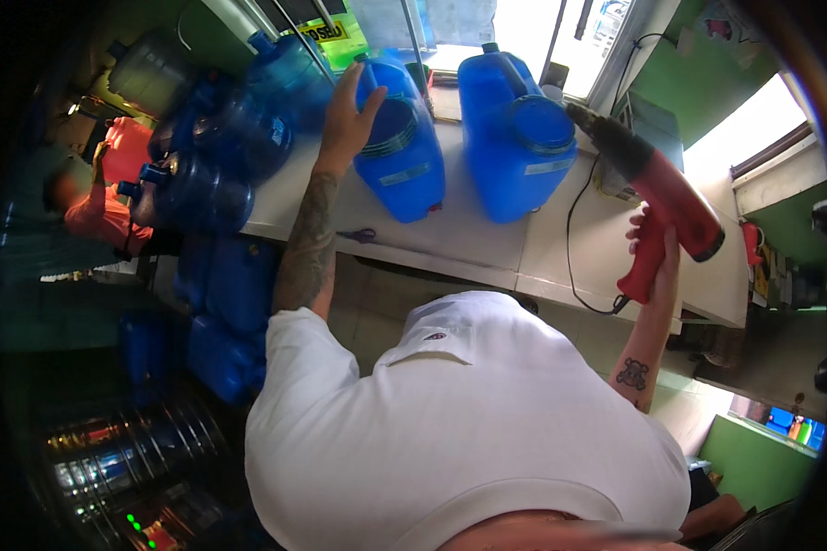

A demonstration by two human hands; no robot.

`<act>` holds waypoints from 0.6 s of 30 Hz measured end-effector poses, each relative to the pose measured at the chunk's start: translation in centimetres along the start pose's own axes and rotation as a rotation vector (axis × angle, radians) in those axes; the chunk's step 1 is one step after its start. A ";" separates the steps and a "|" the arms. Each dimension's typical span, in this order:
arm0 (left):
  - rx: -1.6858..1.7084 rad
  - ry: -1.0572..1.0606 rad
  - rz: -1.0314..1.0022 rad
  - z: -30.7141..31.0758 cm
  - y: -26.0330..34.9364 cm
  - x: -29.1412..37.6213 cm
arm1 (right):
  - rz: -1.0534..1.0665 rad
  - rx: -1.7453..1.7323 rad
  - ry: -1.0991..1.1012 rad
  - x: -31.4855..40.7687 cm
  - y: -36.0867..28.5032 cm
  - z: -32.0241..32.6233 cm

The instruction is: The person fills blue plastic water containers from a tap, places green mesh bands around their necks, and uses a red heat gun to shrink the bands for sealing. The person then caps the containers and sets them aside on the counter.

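Note:
My left hand [348, 117] is at the left blue plastic water jug [413, 144], with the thumb spread from the fingers beside its handle and small cap. Whether it touches the jug I cannot tell. In my right hand [661, 258] is a red heat gun [682, 196]. Its dark nozzle [596, 127] points up and left, near the large round lid [543, 124] of the right blue jug [517, 179]. A black cord [570, 255] hangs from the gun's grip and loops over the counter. Both jugs stand upright on the pale tiled counter [486, 241].
Purple-handled scissors [362, 235] lie at the counter's front edge. Several large round water bottles [213, 138] crowd the left end, with blue containers [227, 296] below. A person [107, 213] in an orange-red top is at far left. Metal bars [413, 41] stand behind the jugs.

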State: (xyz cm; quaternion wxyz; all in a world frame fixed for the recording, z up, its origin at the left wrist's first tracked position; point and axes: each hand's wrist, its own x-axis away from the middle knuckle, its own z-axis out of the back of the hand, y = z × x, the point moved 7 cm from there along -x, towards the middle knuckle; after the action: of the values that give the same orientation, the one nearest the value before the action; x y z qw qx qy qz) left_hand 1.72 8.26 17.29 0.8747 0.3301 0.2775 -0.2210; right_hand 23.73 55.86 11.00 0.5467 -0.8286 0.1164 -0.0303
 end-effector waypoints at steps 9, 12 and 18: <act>-0.311 -0.466 -0.145 -7.2 -5.4 1.8 | 0.008 0.110 -0.014 0.1 2.2 -9.3; -0.335 -0.592 -0.144 -7.3 -4.6 2.0 | 0.008 0.176 -0.021 0.3 2.2 -10.0; -0.597 -0.568 0.298 -3.5 -8.0 0.2 | 0.006 0.216 0.007 0.0 2.7 -10.2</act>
State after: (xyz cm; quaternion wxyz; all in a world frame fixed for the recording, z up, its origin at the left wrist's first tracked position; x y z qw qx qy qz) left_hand -3.86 5.17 11.35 0.9958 0.0252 0.0271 -0.0843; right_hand 21.45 45.72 12.62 0.6327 -0.7643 0.1171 -0.0440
